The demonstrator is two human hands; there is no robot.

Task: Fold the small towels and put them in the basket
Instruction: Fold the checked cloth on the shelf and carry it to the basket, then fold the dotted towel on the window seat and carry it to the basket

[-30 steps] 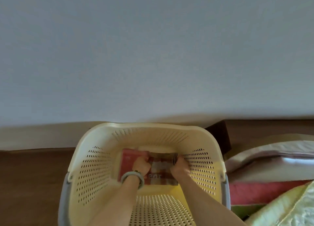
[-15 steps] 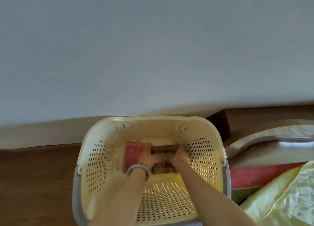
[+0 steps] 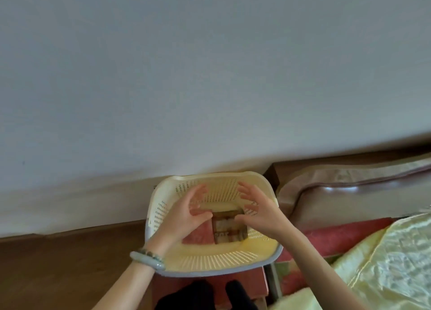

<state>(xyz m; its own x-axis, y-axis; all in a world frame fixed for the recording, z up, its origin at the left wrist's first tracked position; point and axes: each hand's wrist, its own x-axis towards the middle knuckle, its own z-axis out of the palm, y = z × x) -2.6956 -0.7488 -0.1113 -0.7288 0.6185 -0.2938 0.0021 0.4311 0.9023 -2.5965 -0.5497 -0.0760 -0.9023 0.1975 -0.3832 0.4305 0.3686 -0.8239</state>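
A cream perforated basket [image 3: 217,262] with a grey rim stands against the wall. Inside it two folded small towels lie side by side: a red one [image 3: 198,236] on the left and a brown checked one [image 3: 227,230] on the right. My left hand [image 3: 186,218], with a pale bangle on the wrist, hovers above the red towel with fingers spread, holding nothing. Over the checked towel my right hand [image 3: 258,214] is open too, apart from the cloth.
The basket rests on a red stool [image 3: 254,284]. A bed with a brown headboard [image 3: 349,193], a red layer [image 3: 345,232] and a yellow satin cover [image 3: 384,258] lies to the right. A white wall [image 3: 210,76] is behind, wooden floor [image 3: 58,270] at left.
Both hands have let go of the towels and lifted out of the basket with fingers spread. The view has pulled back, so the basket looks smaller.
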